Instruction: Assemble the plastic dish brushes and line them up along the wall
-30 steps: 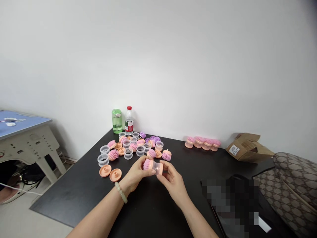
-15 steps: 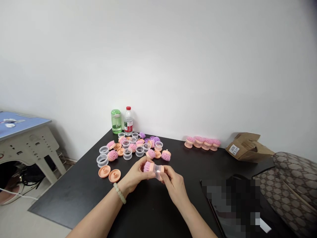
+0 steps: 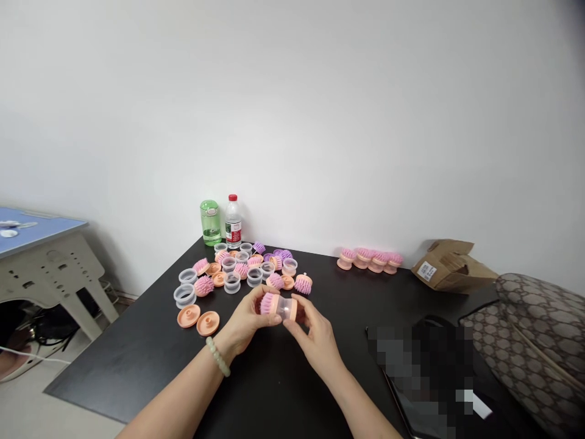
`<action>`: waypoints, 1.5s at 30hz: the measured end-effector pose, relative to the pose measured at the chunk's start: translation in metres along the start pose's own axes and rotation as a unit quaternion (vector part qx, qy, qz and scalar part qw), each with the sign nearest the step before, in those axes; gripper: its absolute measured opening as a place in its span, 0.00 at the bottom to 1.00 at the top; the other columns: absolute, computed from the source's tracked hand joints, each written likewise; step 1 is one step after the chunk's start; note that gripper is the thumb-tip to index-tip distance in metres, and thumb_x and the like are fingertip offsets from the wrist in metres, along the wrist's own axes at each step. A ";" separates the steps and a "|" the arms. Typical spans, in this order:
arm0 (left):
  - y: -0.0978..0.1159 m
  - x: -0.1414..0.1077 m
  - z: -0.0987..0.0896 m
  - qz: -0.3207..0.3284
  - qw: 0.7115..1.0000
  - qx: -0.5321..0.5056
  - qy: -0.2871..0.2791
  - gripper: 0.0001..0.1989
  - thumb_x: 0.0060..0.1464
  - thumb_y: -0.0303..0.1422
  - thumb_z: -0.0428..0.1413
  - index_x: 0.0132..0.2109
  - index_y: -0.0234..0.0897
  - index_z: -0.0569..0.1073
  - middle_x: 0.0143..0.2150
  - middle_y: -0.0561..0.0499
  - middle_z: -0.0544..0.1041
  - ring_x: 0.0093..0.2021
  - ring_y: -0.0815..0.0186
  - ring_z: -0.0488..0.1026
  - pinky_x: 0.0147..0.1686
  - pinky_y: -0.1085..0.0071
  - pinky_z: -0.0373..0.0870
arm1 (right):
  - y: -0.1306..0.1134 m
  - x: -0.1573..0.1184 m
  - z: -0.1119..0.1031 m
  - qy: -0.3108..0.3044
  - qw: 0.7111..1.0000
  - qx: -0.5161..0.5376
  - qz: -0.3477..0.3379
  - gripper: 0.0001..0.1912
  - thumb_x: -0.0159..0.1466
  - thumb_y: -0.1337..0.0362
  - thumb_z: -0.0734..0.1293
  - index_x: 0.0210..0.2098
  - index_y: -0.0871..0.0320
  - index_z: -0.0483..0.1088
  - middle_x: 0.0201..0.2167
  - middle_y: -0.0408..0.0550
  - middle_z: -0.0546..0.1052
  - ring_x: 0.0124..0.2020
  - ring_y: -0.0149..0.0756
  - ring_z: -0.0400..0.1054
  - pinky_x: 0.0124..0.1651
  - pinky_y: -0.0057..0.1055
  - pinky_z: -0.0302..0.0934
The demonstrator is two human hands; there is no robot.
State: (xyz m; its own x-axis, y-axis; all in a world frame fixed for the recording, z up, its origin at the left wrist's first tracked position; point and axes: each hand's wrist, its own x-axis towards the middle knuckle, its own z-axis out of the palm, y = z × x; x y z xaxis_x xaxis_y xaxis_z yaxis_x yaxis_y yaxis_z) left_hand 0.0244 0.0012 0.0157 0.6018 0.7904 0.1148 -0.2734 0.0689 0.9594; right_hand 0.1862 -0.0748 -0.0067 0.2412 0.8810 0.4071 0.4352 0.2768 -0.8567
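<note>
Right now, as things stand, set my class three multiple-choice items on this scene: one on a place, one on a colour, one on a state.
1. Where is the row of pink brushes?
A) on the black table by the wall
B) on the blue desk
C) in the cardboard box

2. What colour is the water bottle's cap?
A) green
B) red
C) white

3. What state is the pink-bristled brush in?
A) lying on the table
B) standing in the box
C) held up between the left hand and right hand

Answers:
1 A, it stands along the table's far edge.
2 B, the cap shows red.
3 C, the fingers of both hands grip it above the table.
</note>
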 end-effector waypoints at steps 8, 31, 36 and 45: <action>-0.003 0.002 -0.003 0.045 0.997 0.067 -0.019 0.26 0.36 0.33 0.73 0.44 0.37 0.72 0.37 0.54 0.72 0.36 0.66 0.67 0.36 0.72 0.63 | 0.007 0.004 0.006 -0.062 0.969 0.170 0.166 0.26 0.60 0.39 0.66 0.34 0.59 0.69 0.23 0.42 0.74 0.20 0.30 0.68 0.24 0.28 0.66; -0.019 0.009 -0.007 0.140 0.923 0.356 0.053 0.28 0.40 0.34 0.69 0.49 0.40 0.69 0.49 0.47 0.74 0.50 0.54 0.72 0.52 0.58 0.67 | 0.014 0.008 -0.006 -0.030 0.982 -0.137 -0.129 0.18 0.61 0.70 0.64 0.50 0.56 0.70 0.46 0.53 0.73 0.44 0.41 0.69 0.32 0.30 0.70; -0.019 0.011 -0.009 0.134 0.910 0.392 0.027 0.22 0.42 0.37 0.69 0.44 0.39 0.71 0.44 0.48 0.76 0.45 0.55 0.74 0.47 0.58 0.70 | 0.010 0.002 0.004 -0.058 0.971 -0.201 -0.115 0.27 0.59 0.68 0.71 0.57 0.57 0.65 0.46 0.53 0.75 0.47 0.45 0.67 0.47 0.40 0.69; -0.030 0.009 -0.003 0.081 0.944 0.319 -0.001 0.28 0.46 0.32 0.63 0.55 0.40 0.65 0.46 0.48 0.71 0.36 0.64 0.74 0.33 0.66 0.75 | 0.028 0.020 -0.025 0.053 0.965 -0.255 -0.008 0.21 0.55 0.71 0.70 0.47 0.54 0.70 0.43 0.48 0.77 0.45 0.43 0.70 0.48 0.37 0.66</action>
State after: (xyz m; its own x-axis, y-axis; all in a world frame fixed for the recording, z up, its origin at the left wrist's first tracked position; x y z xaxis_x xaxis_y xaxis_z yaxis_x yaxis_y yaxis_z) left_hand 0.0362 0.0079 -0.0126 0.5929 0.7576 0.2729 0.1454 -0.4340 0.8891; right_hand 0.2243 -0.0593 -0.0148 0.3073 0.8261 0.4724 0.8039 0.0403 -0.5934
